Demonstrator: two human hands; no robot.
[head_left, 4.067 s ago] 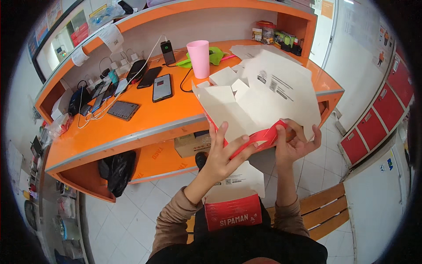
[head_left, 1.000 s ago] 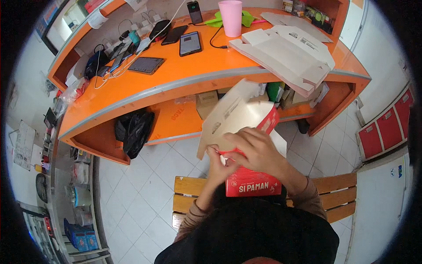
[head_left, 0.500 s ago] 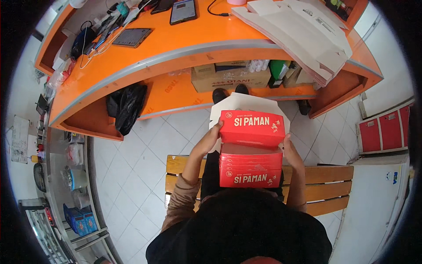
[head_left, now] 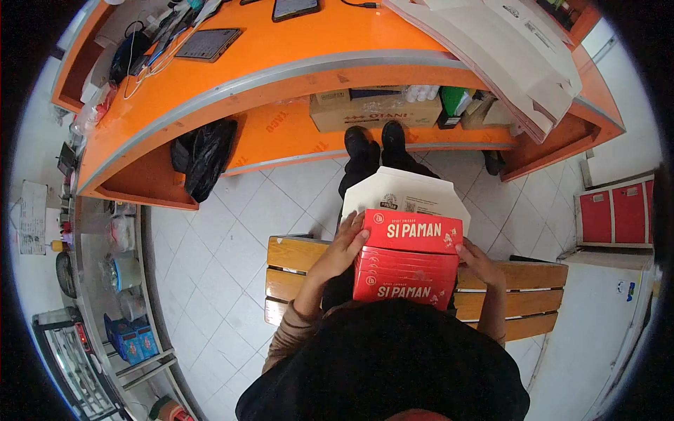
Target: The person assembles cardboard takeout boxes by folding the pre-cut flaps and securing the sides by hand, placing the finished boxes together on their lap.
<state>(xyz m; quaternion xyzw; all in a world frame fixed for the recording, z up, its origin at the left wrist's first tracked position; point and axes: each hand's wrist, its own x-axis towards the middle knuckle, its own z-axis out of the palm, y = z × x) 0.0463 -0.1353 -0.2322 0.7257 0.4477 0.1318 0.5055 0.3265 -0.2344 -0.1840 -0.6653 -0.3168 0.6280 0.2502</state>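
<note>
On my lap a stack of folded red cardboard food boxes point(head_left: 404, 281) with white lettering lies close to my body. At the stack's far end is one more red food box point(head_left: 413, 231), held between my two hands. My left hand point(head_left: 347, 244) grips its left edge, with the thumb toward the front. At the opposite edge, the fingers of my right hand point(head_left: 480, 262) press on its lower right corner. Beyond it a flat whitish cardboard sheet point(head_left: 407, 188) with dark print rests across my legs, partly covered by the red box.
I sit on a slatted wooden bench point(head_left: 288, 284). Ahead curves an orange counter point(head_left: 281, 52) with phones point(head_left: 208, 44), cables and a pile of flat cardboard blanks point(head_left: 505, 49). Its lower shelf holds a brown carton point(head_left: 372, 114) and a black plastic bag point(head_left: 210, 156).
The held red box has come nearer to my body, down against the stack. Both hands have moved with it, and more of the whitish sheet and my legs shows.
</note>
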